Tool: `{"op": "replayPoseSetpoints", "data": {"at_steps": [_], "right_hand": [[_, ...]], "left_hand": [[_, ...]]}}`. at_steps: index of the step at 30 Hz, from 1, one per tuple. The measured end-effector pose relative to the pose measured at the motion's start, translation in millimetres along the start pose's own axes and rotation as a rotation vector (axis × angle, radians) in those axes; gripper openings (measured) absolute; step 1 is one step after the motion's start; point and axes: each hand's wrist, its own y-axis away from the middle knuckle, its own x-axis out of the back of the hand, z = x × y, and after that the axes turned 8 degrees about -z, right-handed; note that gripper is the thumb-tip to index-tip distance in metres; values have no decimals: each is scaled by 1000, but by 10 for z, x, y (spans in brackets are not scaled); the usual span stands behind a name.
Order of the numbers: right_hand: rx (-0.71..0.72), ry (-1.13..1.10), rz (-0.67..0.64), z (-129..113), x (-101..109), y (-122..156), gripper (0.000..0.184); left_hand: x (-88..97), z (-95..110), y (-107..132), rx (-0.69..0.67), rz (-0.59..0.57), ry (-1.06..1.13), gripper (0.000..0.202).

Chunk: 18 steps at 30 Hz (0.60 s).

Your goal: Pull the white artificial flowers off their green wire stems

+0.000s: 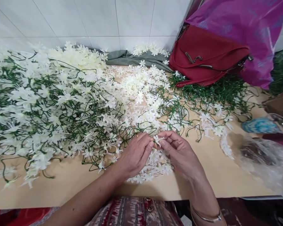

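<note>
Near the table's front edge my two hands meet over scattered white blossoms. A small white artificial flower [157,140] sits between them. My right hand [180,153] pinches its petals between thumb and fingers. My left hand [138,153] is closed in a pinch at the flower's base, where a green stem [146,129] seems to run; the fingers partly hide it. Loose white petal pieces [143,179] lie under and in front of both hands. To the left spreads a big heap of white flowers on green stems [61,106].
A red handbag [207,53] and a purple plastic bag [245,28] stand at the back right, over a bunch of green stems [214,89]. Clear plastic wrapping [271,163] and a blue-and-clear cup [265,124] lie at the right. A tiled wall [134,18] borders the back.
</note>
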Motion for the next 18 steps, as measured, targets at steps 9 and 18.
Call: {"op": "replayPoseSetpoints", "data": {"at_steps": [9,18], "right_hand": [[24,69,6,-13,1,-2,22],[27,162,22,-30,-46,-4,22]], "left_hand": [[10,-15,-23,-23,2,-15,32],[0,-31,-35,-35,10,-16,33]]}}
